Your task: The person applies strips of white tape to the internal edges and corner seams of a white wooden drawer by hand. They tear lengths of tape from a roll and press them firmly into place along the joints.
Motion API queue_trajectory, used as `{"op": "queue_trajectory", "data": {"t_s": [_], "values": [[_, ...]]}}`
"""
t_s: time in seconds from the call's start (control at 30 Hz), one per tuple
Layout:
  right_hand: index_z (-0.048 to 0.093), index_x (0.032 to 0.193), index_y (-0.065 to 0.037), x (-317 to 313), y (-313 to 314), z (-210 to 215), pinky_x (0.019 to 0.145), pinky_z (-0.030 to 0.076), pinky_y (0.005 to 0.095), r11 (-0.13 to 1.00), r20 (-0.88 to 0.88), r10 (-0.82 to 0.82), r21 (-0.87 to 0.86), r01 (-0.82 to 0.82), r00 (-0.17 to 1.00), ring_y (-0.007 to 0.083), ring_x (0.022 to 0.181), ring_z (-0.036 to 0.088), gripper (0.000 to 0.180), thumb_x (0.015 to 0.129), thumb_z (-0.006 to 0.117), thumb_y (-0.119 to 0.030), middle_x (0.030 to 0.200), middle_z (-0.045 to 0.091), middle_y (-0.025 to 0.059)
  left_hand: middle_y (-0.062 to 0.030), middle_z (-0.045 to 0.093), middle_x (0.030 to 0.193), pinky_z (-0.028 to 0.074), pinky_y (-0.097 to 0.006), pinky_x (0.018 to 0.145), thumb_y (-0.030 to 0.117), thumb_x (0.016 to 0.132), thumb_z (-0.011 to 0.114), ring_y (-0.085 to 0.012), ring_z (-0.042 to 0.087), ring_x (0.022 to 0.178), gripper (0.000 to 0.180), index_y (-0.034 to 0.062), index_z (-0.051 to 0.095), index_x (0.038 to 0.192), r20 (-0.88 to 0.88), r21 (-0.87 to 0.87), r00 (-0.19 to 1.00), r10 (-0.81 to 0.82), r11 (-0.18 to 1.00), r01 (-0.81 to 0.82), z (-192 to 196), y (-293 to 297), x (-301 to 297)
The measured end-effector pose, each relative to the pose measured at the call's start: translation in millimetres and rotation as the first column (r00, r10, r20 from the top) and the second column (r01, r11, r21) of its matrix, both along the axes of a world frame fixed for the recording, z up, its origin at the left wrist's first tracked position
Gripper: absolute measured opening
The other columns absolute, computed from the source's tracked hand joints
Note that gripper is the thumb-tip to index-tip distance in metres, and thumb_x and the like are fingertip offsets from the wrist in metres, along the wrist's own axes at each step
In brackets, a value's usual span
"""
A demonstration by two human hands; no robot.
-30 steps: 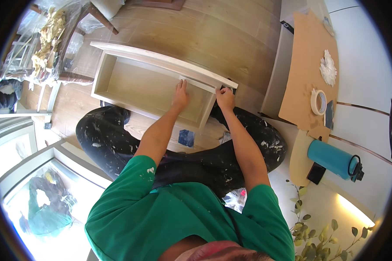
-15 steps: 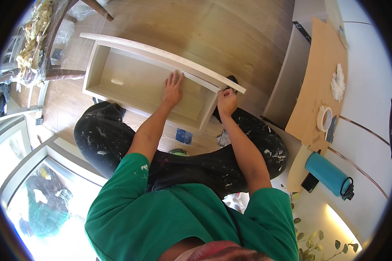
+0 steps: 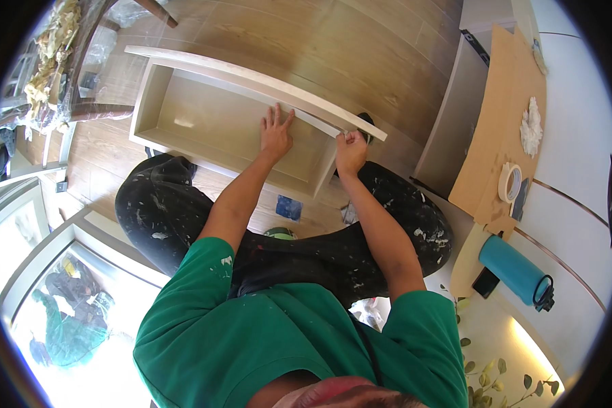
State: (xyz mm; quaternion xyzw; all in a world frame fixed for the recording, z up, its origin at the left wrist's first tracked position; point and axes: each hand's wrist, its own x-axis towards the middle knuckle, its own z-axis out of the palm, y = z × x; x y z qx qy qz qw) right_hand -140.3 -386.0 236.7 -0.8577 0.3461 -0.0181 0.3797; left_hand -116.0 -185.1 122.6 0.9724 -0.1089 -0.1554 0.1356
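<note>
Left hand [image 3: 276, 136] flat inside drawer [image 3: 183, 112] — right hand [image 3: 350, 151] gripping corner.

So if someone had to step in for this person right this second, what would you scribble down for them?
Left hand: flat, fingers spread, pressing inside the pale drawer box near its front panel.
Right hand: closed, pinching at the drawer's right front corner; what it holds is too small to tell.
Drawer lies on the wood floor, against the person's knees.
Tape roll and teal bottle sit to the right.
How far the work has got: cannot tell.
</note>
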Motion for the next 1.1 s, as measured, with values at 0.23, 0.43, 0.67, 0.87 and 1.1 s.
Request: {"op": "queue_trajectory", "data": {"t_s": [0.23, 0.43, 0.67, 0.87, 1.1], "values": [[0.058, 0.073, -0.005, 2.6, 2.1, 1.5, 0.065, 0.051, 0.0416, 1.000, -0.011, -0.014, 0.015, 0.014, 1.000, 0.0304, 0.066, 0.066, 0.023, 0.077, 0.072, -0.023, 0.067, 0.064, 0.0109, -0.0267, 0.010, 0.163, 0.018, -0.064, 0.117, 0.018, 0.082, 0.060, -0.0503, 0.014, 0.148, 0.084, 0.0236, 0.024, 0.158, -0.034, 0.004, 0.999, -0.001, 1.000, 0.002, 1.7, -5.3, 1.4], [0.058, 0.073, -0.005, 1.3, 0.5, -1.3, 0.064, 0.051, 0.0416, 1.000, -0.016, -0.023, 0.014, 0.024, 1.000, 0.0306, 0.064, 0.065, 0.022, 0.076, 0.072, -0.022, 0.065, 0.063, 0.0109, -0.0280, 0.009, 0.163, 0.018, -0.066, 0.116, 0.018, 0.082, 0.060, -0.0518, 0.014, 0.148, 0.085, 0.0235, 0.024, 0.158, -0.039, 0.015, 0.999, 0.005, 1.000, -0.005, 0.0, -7.3, 2.0], [0.058, 0.072, -0.005, 1.2, -2.7, -8.0, 0.064, 0.051, 0.0414, 1.000, 0.019, -0.020, 0.012, 0.020, 1.000, 0.0301, 0.064, 0.065, 0.022, 0.075, 0.073, -0.020, 0.065, 0.063, 0.0113, -0.0286, 0.008, 0.163, 0.019, -0.067, 0.115, 0.020, 0.081, 0.061, -0.0522, 0.013, 0.148, 0.085, 0.0241, 0.025, 0.158, -0.063, 0.020, 0.998, -0.003, 1.000, 0.004, 6.8, -9.5, 4.2], [0.058, 0.072, -0.004, 1.4, -3.5, -9.3, 0.064, 0.050, 0.0408, 0.999, 0.029, -0.026, 0.039, 0.025, 0.999, 0.0300, 0.063, 0.065, 0.021, 0.075, 0.072, -0.019, 0.065, 0.063, 0.0120, -0.0292, 0.009, 0.163, 0.019, -0.067, 0.114, 0.021, 0.082, 0.059, -0.0527, 0.014, 0.148, 0.084, 0.0240, 0.024, 0.159, -0.045, 0.031, 0.999, -0.005, 1.000, 0.006, 3.2, -9.2, 3.7], [0.058, 0.072, -0.004, 1.9, -3.6, -9.5, 0.064, 0.050, 0.0407, 0.999, 0.041, -0.020, 0.038, 0.019, 0.999, 0.0302, 0.063, 0.065, 0.021, 0.075, 0.072, -0.018, 0.064, 0.063, 0.0119, -0.0295, 0.009, 0.162, 0.018, -0.068, 0.114, 0.020, 0.082, 0.058, -0.0535, 0.014, 0.147, 0.083, 0.0233, 0.025, 0.158, -0.020, 0.029, 1.000, -0.004, 1.000, 0.005, -0.2, -9.1, 2.4]]}}
